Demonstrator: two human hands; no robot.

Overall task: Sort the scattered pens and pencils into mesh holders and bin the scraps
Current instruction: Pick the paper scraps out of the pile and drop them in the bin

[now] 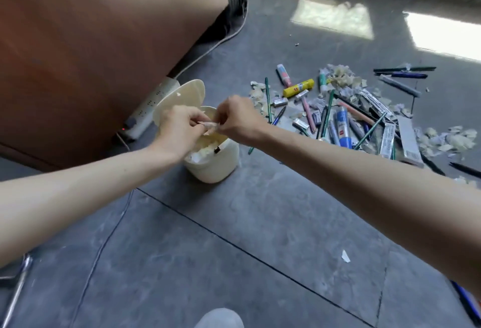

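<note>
Nearest, on the grey floor (234, 223), one stray white paper bit (345, 256), not yet binned. Up at the cream bin (216, 166), lid (182, 96) tipped open: left hand (179, 127) and right hand (238, 119) together, fingers curled, pinching one crumpled scrap (209, 126) from either end, right above the opening. Heaped nearly to the rim in there, so could easily tumble back onto the floor if dropped on top rather than pressed down. Could also tip the light bin with a careless push. Scrap's long axis roughly left to right, hand to hand. Farther out, pens and pencils (338, 119) criss-crossed among shavings (341, 77), mostly lying near-to-far, tips every which way, yellow glue stick (298, 87) crosswise. No mesh holders in sight.
</note>
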